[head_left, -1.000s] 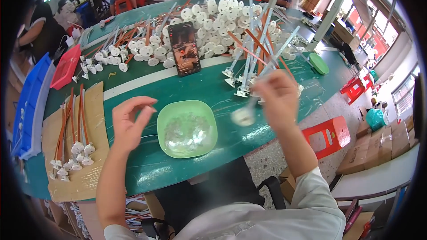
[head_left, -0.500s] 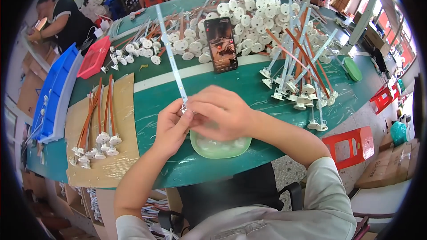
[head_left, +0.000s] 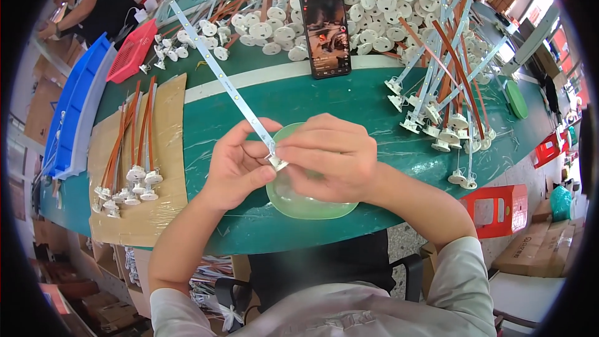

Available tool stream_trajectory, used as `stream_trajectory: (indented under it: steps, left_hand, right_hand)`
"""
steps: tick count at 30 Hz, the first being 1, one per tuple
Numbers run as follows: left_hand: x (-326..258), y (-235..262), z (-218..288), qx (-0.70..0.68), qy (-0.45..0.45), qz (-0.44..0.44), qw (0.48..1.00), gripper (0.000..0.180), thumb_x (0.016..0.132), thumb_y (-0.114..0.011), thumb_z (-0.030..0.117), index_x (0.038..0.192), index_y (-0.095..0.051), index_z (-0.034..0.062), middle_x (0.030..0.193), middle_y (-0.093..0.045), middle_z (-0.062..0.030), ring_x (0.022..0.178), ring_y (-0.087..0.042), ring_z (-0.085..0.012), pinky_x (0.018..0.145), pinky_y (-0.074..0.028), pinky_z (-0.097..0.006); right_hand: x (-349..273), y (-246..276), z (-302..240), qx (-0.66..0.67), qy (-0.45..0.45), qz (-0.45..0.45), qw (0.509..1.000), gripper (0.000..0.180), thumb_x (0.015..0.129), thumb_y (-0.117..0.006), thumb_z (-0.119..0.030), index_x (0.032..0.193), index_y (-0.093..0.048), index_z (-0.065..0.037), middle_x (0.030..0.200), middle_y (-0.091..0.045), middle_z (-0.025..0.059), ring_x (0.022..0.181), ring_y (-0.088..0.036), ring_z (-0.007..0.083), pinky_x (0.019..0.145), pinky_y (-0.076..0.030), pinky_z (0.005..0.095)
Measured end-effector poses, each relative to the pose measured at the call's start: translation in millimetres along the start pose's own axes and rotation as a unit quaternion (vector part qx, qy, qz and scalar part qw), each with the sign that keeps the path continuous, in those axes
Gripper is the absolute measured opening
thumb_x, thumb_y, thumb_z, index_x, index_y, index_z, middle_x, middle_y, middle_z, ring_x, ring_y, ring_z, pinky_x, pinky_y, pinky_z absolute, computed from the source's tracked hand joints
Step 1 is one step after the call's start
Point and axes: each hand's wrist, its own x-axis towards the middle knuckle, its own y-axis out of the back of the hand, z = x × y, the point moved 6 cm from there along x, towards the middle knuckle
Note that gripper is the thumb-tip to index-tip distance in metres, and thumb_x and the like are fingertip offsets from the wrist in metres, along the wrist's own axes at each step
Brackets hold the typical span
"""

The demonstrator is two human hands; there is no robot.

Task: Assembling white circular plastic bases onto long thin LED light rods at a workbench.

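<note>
A slim white LED strip (head_left: pixel 226 81) slants from upper left down to my hands, a small white round end cap (head_left: pixel 276 163) with thin wires at its lower end. My left hand (head_left: pixel 236 171) grips the strip near this end, its thumb beside the cap. Fingers of my right hand (head_left: pixel 337 156) are pinched together at the cap from the other side; its thumb is blurred. Exactly what lies between the right fingertips is partly hidden. Beneath both hands stands a light green plastic bowl (head_left: pixel 312 211) on the green table (head_left: pixel 249 234).
A phone (head_left: pixel 326 34) leans against a heap of white round caps (head_left: pixel 387 9). Finished-looking strips with caps stand bundled at right (head_left: pixel 458 122). More lie on cardboard (head_left: pixel 165 212) at left, beside a blue tray (head_left: pixel 78 112) and red basket (head_left: pixel 134 50). Another person (head_left: pixel 103 3) sits far left.
The strip leans further left, and its capped end has moved slightly right and down with my hands. The cap shows more clearly between my fingers. The whole view has shifted a little.
</note>
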Motion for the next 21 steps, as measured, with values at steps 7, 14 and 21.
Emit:
stream_trajectory:
  steps: [7, 14, 21]
  left_hand:
    - [0, 2, -2, -0.072, 0.006, -0.002, 0.997, 0.061, 0.091, -0.076, 0.007, 0.141, -0.041, 0.0017, 0.115, -0.070, -0.0196, 0.108, -0.070, -0.0245, 0.092, -0.056, -0.035]
    - [1, 4, -3, -0.002, 0.033, -0.004, 0.999, 0.065, 0.087, -0.083, 0.023, 0.131, -0.041, 0.0015, 0.105, -0.071, -0.0148, 0.096, -0.073, -0.0232, 0.084, -0.060, -0.038]
    - [4, 24, 9, 0.102, -0.057, 0.178, 0.977, 0.049, 0.081, -0.081, 0.000, 0.116, -0.047, 0.0059, 0.116, -0.069, -0.0222, 0.105, -0.071, -0.0284, 0.092, -0.058, -0.041]
  right_hand:
    - [9, 0, 3, 0.045, -0.031, -0.051, 0.997, 0.026, 0.070, -0.080, 0.004, 0.096, -0.074, 0.002, 0.093, -0.075, 0.0114, 0.080, -0.073, 0.0281, 0.067, -0.060, 0.0345]
    - [6, 0, -1, 0.035, -0.045, -0.051, 0.997, 0.023, 0.075, -0.080, 0.001, 0.097, -0.074, 0.002, 0.095, -0.075, 0.0114, 0.082, -0.073, 0.0289, 0.070, -0.060, 0.0359]
    - [22, 23, 24, -0.092, -0.144, -0.176, 0.969, 0.021, 0.073, -0.083, -0.010, 0.091, -0.074, -0.004, 0.083, -0.072, 0.0102, 0.070, -0.069, 0.0270, 0.064, -0.057, 0.0361]
